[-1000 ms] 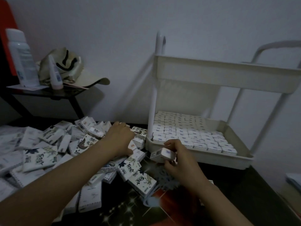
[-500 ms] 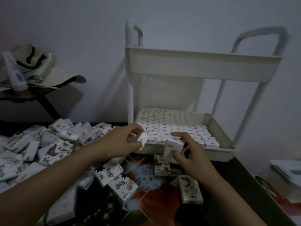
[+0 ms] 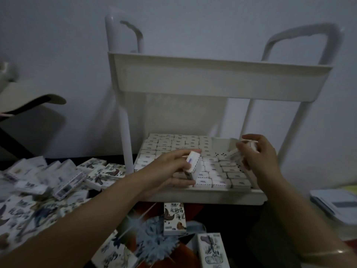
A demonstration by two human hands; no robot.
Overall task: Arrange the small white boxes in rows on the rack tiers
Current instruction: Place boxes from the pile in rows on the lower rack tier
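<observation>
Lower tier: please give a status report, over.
Left hand holds white box above front rows. Right hand holds second box near lower tier bare patch. Nothing blocking.

Dim room, plain pale wall [image 3: 193, 26] from 10 to 2 o'clock, dark side table [image 3: 11, 141] at 9 o'clock, stacked papers [image 3: 336, 204] at 4 o'clock

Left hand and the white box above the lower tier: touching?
Touching. Head view: the left hand pinches the small white box between thumb and fingers.
</observation>
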